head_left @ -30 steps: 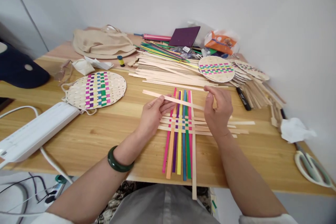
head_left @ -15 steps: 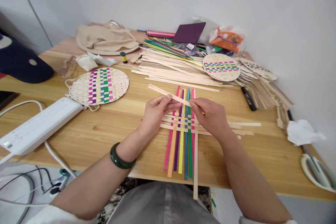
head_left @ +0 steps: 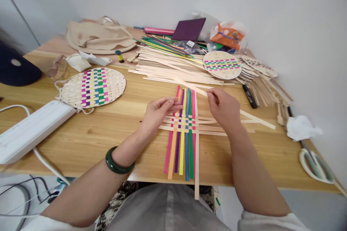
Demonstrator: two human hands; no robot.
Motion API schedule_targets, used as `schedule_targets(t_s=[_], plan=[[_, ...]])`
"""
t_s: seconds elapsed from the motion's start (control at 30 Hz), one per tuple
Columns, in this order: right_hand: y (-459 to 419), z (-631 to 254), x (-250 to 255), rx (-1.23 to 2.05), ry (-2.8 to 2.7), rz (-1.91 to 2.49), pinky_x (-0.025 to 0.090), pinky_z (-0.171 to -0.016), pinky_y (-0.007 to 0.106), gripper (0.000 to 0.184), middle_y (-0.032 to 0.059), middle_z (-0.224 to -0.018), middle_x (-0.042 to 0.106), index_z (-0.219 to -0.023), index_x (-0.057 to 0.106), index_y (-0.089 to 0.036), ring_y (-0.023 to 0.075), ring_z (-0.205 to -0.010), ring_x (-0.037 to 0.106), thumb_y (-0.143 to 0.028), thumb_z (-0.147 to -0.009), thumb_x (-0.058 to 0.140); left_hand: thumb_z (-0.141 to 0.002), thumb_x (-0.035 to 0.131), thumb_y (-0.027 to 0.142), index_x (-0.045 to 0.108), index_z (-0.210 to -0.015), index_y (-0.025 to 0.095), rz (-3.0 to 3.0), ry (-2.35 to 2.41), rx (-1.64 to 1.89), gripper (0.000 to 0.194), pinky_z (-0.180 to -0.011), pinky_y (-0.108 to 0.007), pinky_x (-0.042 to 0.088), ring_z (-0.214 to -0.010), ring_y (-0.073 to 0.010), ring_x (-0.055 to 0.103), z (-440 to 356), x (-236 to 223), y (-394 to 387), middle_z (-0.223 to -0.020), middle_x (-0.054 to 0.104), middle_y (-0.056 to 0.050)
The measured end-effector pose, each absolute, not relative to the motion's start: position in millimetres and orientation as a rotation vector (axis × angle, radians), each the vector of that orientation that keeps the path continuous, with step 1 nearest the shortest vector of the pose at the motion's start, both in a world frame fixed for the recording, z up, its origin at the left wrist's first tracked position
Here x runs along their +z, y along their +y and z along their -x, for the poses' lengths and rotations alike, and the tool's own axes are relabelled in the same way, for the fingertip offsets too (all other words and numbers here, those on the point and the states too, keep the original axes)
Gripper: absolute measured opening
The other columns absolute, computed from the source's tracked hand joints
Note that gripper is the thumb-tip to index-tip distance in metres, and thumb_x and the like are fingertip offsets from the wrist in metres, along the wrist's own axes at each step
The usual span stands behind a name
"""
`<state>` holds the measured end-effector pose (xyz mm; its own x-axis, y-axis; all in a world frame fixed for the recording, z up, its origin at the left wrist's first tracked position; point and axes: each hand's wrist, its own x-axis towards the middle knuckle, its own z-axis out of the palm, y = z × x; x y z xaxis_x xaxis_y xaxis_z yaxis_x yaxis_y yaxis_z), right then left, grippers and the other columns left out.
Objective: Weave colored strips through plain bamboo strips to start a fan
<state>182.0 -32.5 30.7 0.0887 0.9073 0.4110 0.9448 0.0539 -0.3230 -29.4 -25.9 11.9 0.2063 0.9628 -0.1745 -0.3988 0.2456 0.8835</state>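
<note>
A half-woven mat (head_left: 184,124) of upright coloured strips crossed by plain bamboo strips lies on the wooden table (head_left: 108,133) in front of me. My left hand (head_left: 159,112) is closed, its fingertips pinched at the pink strip (head_left: 168,151) on the weave's upper left edge. My right hand (head_left: 223,108) pinches a long plain strip (head_left: 257,120) that slants from above the coloured strips down to the right, held just over the weave.
A heap of loose plain and coloured strips (head_left: 168,65) lies behind. Finished round mats sit at left (head_left: 92,86) and back right (head_left: 222,65). A white device with cable (head_left: 32,126), black marker (head_left: 248,95), tissue (head_left: 302,128) and scissors (head_left: 314,164) are nearby.
My left hand let go of the plain strip and dropped onto the coloured strips. My right hand carried the strip to the right, so it now slants down to the right.
</note>
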Motion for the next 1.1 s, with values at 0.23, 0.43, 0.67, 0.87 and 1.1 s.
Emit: schedule_targets(t_s=[0.23,0.43,0.67,0.87,1.1], plan=[[-19,-186,10,0.049,-1.846,2.121,0.039,-0.061,0.03,0.026,0.0072,-0.094,0.071,-0.098,0.07,-0.022,0.0223,-0.081,0.063,-0.041,-0.086,0.057,-0.077,0.07,0.023,0.074,-0.085,0.011,-0.831,0.902,1.165,0.015,-0.095,-0.035,0.054,-0.089,-0.0203,0.074,29,9,-21,-0.095,0.075,-0.01],[-21,-176,2,0.159,-1.899,2.168,0.043,-0.065,0.031,0.028,0.0084,-0.104,0.071,-0.102,0.07,-0.022,0.0233,-0.09,0.064,-0.038,-0.092,0.049,-0.069,0.068,0.016,0.073,-0.085,0.012,-0.853,0.977,1.113,0.017,-0.103,-0.036,0.047,-0.1,-0.02,0.069,29,29,-11,-0.095,0.073,-0.007],[-22,-175,5,0.189,-1.886,2.16,0.045,-0.067,0.033,0.027,0.0088,-0.107,0.071,-0.103,0.071,-0.022,0.0252,-0.094,0.065,-0.032,-0.091,0.049,-0.068,0.068,0.017,0.07,-0.104,0.015,-1.191,1.292,1.059,0.035,-0.111,-0.04,0.038,-0.124,-0.0291,0.056,6,29,-2,-0.123,0.067,-0.011],[-21,-175,-1,0.132,-1.9,2.098,0.048,-0.068,0.033,0.025,0.0098,-0.106,0.071,-0.102,0.071,-0.021,0.0246,-0.092,0.066,-0.029,-0.089,0.052,-0.062,0.067,0.009,0.069,-0.103,0.014,-1.284,1.275,1.105,0.041,-0.108,-0.04,0.041,-0.12,-0.0292,0.059,-16,-3,20,-0.115,0.069,-0.013],[-21,-175,-6,0.166,-1.873,2.025,0.049,-0.069,0.034,0.025,0.0087,-0.103,0.071,-0.101,0.072,-0.023,0.0243,-0.092,0.065,-0.027,-0.087,0.051,-0.065,0.066,0.01,0.066,-0.107,0.013,-1.259,1.266,1.076,0.043,-0.096,-0.038,0.05,-0.1,-0.0245,0.067,-11,-13,26,-0.113,0.069,-0.013]])
